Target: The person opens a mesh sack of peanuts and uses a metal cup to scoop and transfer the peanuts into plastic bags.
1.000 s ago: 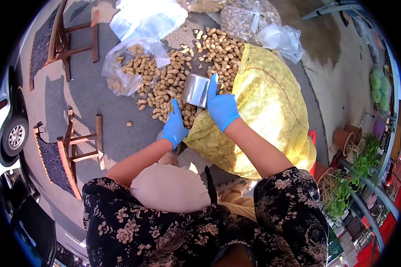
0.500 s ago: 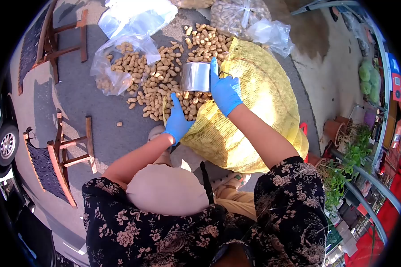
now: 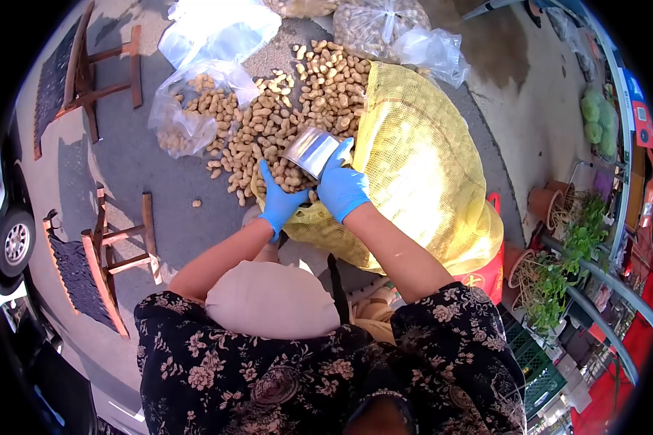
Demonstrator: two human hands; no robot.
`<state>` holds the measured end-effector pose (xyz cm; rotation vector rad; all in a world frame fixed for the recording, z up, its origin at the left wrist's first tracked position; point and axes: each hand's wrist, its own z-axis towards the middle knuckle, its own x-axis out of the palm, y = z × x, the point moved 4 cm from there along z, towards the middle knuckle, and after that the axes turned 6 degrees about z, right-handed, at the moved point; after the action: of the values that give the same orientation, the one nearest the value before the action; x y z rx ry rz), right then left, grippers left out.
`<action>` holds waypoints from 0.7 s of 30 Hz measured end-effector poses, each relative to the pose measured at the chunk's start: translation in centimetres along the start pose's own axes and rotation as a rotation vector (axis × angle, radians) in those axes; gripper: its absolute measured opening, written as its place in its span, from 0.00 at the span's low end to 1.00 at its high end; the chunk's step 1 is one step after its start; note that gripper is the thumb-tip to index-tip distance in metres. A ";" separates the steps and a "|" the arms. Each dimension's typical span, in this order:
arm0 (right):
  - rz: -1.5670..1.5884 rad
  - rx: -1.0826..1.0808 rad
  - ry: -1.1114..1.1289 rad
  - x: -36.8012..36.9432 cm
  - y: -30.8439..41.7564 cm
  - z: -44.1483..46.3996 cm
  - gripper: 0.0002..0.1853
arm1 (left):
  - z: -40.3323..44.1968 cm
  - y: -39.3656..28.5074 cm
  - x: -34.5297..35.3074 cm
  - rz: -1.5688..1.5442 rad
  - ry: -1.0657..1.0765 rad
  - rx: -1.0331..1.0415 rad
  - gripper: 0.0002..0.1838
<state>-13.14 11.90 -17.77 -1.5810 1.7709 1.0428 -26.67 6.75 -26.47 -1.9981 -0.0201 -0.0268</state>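
My right hand [image 3: 342, 190], in a blue glove, is closed on a shiny metal can [image 3: 312, 152], its thumb along the can's side. Tilted, the can lies low over a heap of peanuts [image 3: 268, 127] at the mouth of a yellow mesh sack [image 3: 428, 159]. My left hand [image 3: 281, 201], also gloved in blue, is beside the can at the near edge of the peanuts. Its visible fingers and thumb are spread apart, close to the sack's rim. The can's handle is hidden.
Left of the heap, an open clear plastic bag [image 3: 185, 119] spills peanuts. A tied bag of peanuts [image 3: 377, 25] stands at the back. Two wooden folding stools [image 3: 101, 264] [image 3: 87, 80] are on the left, and potted plants [image 3: 551, 290] on the right.
My right hand has drawn the can nearer and left, toward my left hand, and tilted it. My left hand has shifted slightly left, its fingers spreading wider.
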 end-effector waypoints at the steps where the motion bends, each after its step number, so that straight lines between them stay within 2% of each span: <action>1: 0.047 0.011 0.085 0.4 0.0 -0.1 0.48 | -0.4 0.8 -0.2 -0.038 -0.022 -0.004 0.69; 3: 0.118 0.026 0.062 -0.3 0.1 -0.2 0.48 | -0.3 0.6 -0.3 -0.037 -0.041 0.045 0.66; 5: 0.234 0.120 0.122 -1.4 -0.4 -0.2 0.47 | -0.2 -0.8 0.2 0.209 -0.038 0.105 0.64; 8: 0.310 0.139 0.123 -1.7 -2.6 1.2 0.48 | 0.5 -4.0 2.7 0.460 0.032 0.161 0.60; 10: 0.398 0.179 0.203 -2.9 -3.8 1.9 0.39 | 1.4 -6.3 4.3 0.626 0.071 0.255 0.59; 11: 0.502 0.170 0.239 -3.5 -4.5 1.9 0.35 | 1.5 -7.2 4.5 0.486 0.145 0.229 0.53; 12: 0.608 0.161 0.281 -3.8 -5.0 1.9 0.31 | 1.5 -8.7 4.5 0.572 0.226 0.229 0.49; 13: 0.698 0.151 0.289 -3.1 -6.0 2.5 0.23 | 1.6 -10.0 4.2 0.660 0.305 0.229 0.45; 14: 0.844 0.162 0.300 -1.7 -7.2 3.2 0.20 | 1.7 -11.2 3.9 0.749 0.382 0.228 0.42; 15: 0.899 0.193 0.314 -1.8 -7.6 3.3 0.20 | 1.6 -12.4 3.1 0.637 0.378 0.218 0.32; 16: 0.954 0.219 0.334 -2.1 -7.4 3.3 0.19 | 1.8 -12.6 2.1 0.611 0.371 0.198 0.30; 18: 1.002 0.201 0.341 -2.9 -7.2 3.0 0.18 | 2.1 -13.1 -0.5 0.567 0.332 0.155 0.27; 19: 1.023 0.195 0.379 -3.7 -6.6 2.9 0.17 | 2.5 -12.8 -2.1 0.596 0.246 0.168 0.28; 21: 1.085 0.196 0.401 -4.3 -5.3 2.6 0.17 | 2.3 -13.9 -5.7 0.909 -0.177 0.382 0.32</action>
<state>-7.51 16.42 -16.69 -0.6472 3.0197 0.9342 -32.72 14.58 -14.98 -1.4714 0.7116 0.6831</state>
